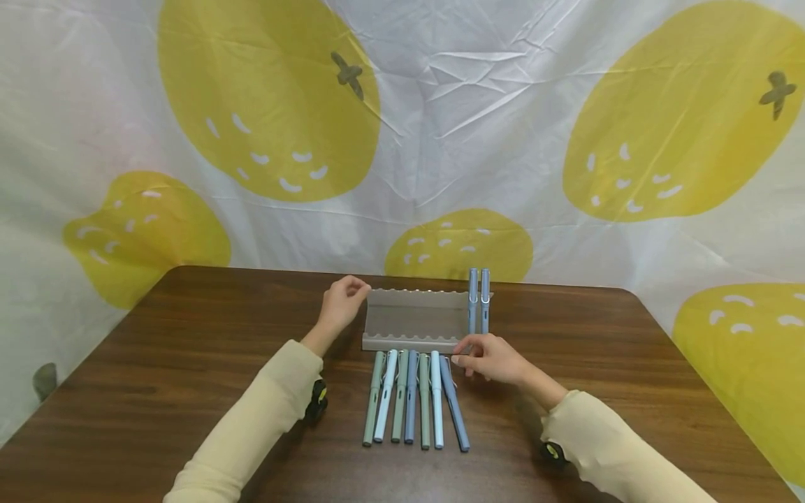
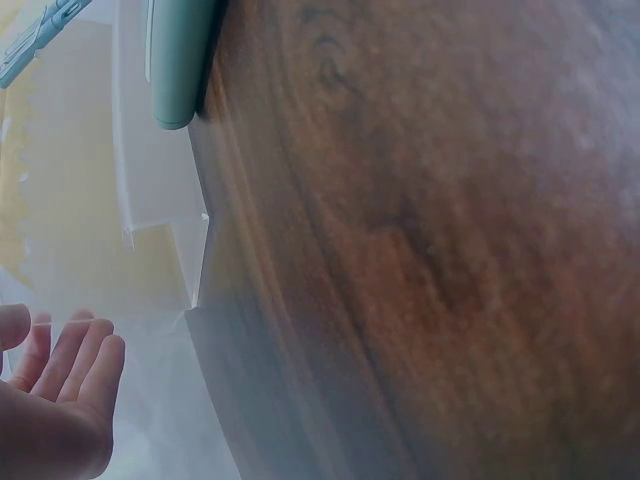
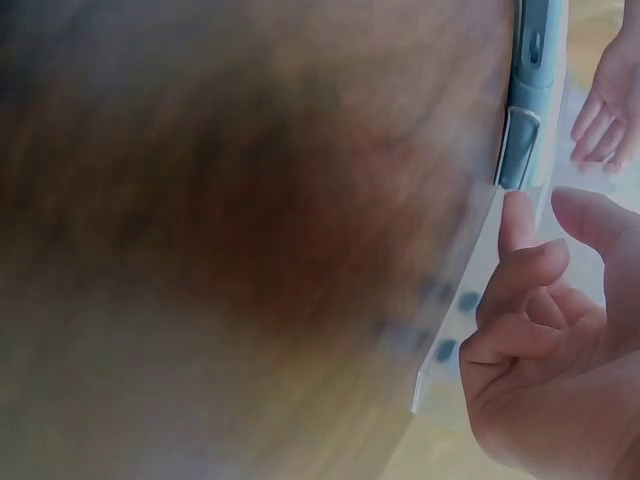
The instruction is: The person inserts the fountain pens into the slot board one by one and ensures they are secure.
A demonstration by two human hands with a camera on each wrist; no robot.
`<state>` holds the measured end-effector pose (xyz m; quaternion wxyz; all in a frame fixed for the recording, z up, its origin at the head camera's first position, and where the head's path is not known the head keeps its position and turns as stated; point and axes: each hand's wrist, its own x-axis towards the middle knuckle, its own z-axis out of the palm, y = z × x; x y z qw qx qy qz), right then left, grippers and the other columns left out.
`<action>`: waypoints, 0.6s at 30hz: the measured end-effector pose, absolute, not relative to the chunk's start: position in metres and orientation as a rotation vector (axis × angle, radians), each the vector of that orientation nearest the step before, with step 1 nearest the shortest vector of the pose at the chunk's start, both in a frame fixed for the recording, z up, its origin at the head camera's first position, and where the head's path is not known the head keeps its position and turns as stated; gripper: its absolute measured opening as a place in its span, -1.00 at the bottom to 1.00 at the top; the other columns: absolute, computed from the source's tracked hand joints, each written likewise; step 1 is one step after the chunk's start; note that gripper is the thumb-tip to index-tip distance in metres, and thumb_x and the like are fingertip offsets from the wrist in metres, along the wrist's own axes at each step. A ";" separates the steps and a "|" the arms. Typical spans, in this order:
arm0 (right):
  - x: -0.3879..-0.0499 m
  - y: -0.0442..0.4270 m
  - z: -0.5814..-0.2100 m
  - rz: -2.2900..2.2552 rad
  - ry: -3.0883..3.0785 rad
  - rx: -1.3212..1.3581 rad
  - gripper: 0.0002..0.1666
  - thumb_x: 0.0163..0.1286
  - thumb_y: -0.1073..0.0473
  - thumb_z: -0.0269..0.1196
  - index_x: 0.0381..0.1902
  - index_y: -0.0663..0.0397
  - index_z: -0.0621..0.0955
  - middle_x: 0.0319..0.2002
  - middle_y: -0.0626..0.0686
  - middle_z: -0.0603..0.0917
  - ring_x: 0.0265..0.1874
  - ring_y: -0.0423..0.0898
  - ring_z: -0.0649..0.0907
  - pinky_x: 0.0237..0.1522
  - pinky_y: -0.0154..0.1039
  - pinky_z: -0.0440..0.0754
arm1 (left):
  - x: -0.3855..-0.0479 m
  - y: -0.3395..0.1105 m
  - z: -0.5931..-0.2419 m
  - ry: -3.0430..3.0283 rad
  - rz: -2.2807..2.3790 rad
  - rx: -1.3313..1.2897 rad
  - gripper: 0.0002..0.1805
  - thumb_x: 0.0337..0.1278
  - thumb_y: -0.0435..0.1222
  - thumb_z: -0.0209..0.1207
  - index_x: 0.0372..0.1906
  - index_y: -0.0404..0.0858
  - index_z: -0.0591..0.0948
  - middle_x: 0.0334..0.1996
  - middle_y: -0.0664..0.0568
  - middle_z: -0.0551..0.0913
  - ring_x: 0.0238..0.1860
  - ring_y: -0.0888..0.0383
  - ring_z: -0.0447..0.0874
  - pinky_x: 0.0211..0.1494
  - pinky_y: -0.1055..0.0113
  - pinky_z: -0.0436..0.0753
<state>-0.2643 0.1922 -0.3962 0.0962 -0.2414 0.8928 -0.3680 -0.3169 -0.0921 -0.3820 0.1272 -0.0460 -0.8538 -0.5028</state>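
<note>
Pens (image 1: 411,398) lined up bottom centre, right hand (image 1: 490,358) thumb-and-finger parted by the rightmost blue one, left hand (image 1: 339,305) loose-fingered at the clear rack's (image 1: 402,344) upper-left corner.

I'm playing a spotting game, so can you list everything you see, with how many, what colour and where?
Table: 1, brown, lower half
Cloth: 1, white and yellow, hanging behind the table
Rack: 1, see-through, on the table
Green pens: 3, green, in the row before the rack
Light blue pens: 2, light blue, same row
Blue pens: 4, blue, two in the row, two in the rack's right end
Sleeves: 2, pale yellow, lower left and lower right
Wrist cameras: 2, black and yellow-green, one by each sleeve
Left hand: 1, bare, at the rack's far left corner
Right hand: 1, bare, at the row's right end
</note>
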 end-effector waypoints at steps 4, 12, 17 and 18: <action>-0.263 0.190 -0.399 -1.041 2.628 -0.757 -0.76 0.21 0.12 0.18 -0.25 0.18 0.54 -0.68 -0.02 0.53 -0.83 -0.23 0.38 -0.76 -0.30 0.42 | -0.318 -0.092 -0.382 -2.485 -1.463 -0.133 -0.77 0.13 -0.23 0.09 -0.28 -0.35 0.55 -0.25 -0.14 0.60 -0.13 -0.03 0.52 -0.10 0.13 0.46; -0.258 0.185 -0.397 -1.039 2.603 -0.842 -0.65 0.19 0.14 0.21 -0.16 0.31 0.51 -0.71 -0.03 0.50 -0.86 -0.24 0.36 -0.80 -0.30 0.42 | -0.319 -0.093 -0.383 -2.486 -1.454 -0.129 -0.78 0.13 -0.24 0.09 -0.28 -0.34 0.55 -0.26 -0.14 0.60 -0.15 -0.03 0.53 -0.11 0.12 0.47; -0.255 0.184 -0.396 -1.052 2.568 -0.855 -0.62 0.19 0.16 0.21 -0.11 0.32 0.47 -0.71 -0.02 0.49 -0.84 -0.23 0.37 -0.80 -0.32 0.42 | -0.320 -0.093 -0.384 -2.488 -1.444 -0.128 -0.79 0.13 -0.24 0.09 -0.28 -0.34 0.56 -0.27 -0.14 0.61 -0.16 -0.03 0.53 -0.11 0.13 0.47; -0.255 0.183 -0.396 -1.052 2.564 -0.853 -0.63 0.19 0.16 0.20 -0.11 0.32 0.47 -0.71 -0.02 0.49 -0.84 -0.24 0.37 -0.80 -0.33 0.42 | -0.320 -0.093 -0.384 -2.490 -1.443 -0.127 -0.78 0.13 -0.23 0.08 -0.28 -0.34 0.56 -0.27 -0.14 0.61 -0.15 -0.02 0.53 -0.11 0.13 0.47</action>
